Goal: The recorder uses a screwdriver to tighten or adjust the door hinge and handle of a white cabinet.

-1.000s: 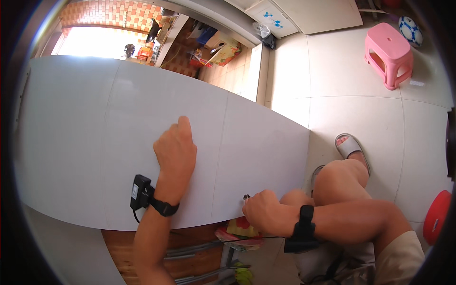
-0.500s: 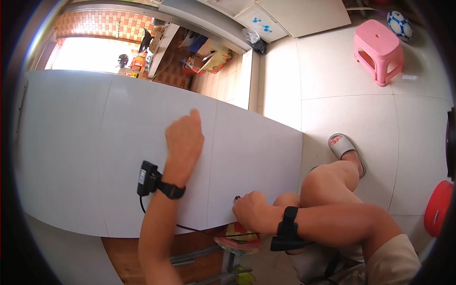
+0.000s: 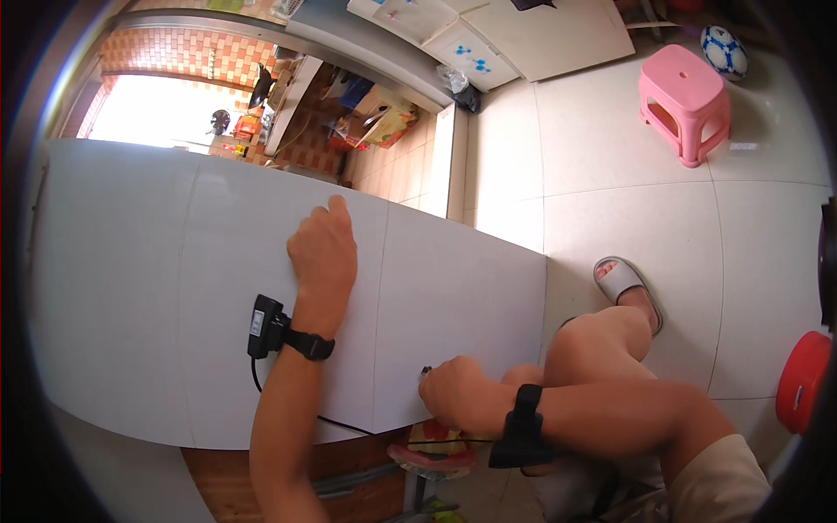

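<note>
My left hand (image 3: 323,253) is closed, the thumb pointing toward the far edge of the white table (image 3: 261,218). It is held over the middle of the tabletop, and its palm side is hidden. A black device on a strap (image 3: 309,345) sits round that wrist. Near the table's front edge, my right hand (image 3: 455,392) is closed too. A small dark, metallic-looking piece (image 3: 425,372) pokes out at its fingertips; the rest of it is covered. Another black strapped device (image 3: 521,427) is on the right wrist, and a thin black cable runs between the wrists.
My bent legs (image 3: 593,349) and a grey slipper (image 3: 619,277) are right of the table. A pink stool (image 3: 686,96) and a blue-white ball (image 3: 724,52) stand farther off. A red container (image 3: 802,383) is at the right rim. Beneath the table's front edge hangs a plastic bag (image 3: 432,458).
The view has tilted a little, shifting the whole scene down and slightly left. My left hand has moved a short way left and farther across the table. My right hand stays near the front edge.
</note>
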Available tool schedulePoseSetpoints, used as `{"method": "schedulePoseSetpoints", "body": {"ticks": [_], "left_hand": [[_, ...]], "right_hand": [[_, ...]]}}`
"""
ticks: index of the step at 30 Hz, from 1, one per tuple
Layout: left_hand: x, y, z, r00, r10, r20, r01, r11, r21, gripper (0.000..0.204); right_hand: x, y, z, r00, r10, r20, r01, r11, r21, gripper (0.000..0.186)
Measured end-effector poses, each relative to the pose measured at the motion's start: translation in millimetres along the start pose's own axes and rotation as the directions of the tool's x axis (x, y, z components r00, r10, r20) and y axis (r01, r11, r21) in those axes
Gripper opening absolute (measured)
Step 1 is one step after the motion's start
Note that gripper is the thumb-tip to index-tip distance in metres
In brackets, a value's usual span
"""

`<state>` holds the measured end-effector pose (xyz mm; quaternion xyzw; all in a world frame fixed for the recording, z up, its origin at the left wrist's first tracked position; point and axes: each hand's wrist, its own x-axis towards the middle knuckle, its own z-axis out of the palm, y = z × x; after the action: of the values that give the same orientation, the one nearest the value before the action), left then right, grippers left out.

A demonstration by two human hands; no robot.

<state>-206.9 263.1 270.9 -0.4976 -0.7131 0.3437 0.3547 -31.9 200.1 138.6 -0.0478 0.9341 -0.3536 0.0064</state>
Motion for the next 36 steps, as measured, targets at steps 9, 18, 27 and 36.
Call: {"method": "schedulePoseSetpoints", "body": {"ticks": [9,18,27,36], "left_hand": [[22.2,33.4,24.2,0.999,-0.04,0.009,0.041,0.989,-0.144,0.004],[-72.9,81.1,33.8,0.929,0.209,0.307,-0.145,0.965,-0.218,0.006],[-29.2,-89.7,-67.6,0.951,-0.298,-0.082,0.302,0.953,0.041,0.01],[-88.2,-31.3,-40.0,0.977,-0.202,0.062,0.21,0.961,-0.181,0.011]], "right_hand": [[-2.6,12.3,-9.9,0.997,-0.003,0.079,0.005,1.0,-0.028,0.013],[-1.7,10.4,16.5,0.999,-0.032,-0.035,0.03,0.998,-0.058,0.014],[-8.3,16.1,-9.8,1.0,0.004,0.01,-0.004,1.0,-0.022,0.015],[-1.2,0.8,17.5,0.998,-0.05,0.044,0.052,0.998,-0.038,0.012]]}}
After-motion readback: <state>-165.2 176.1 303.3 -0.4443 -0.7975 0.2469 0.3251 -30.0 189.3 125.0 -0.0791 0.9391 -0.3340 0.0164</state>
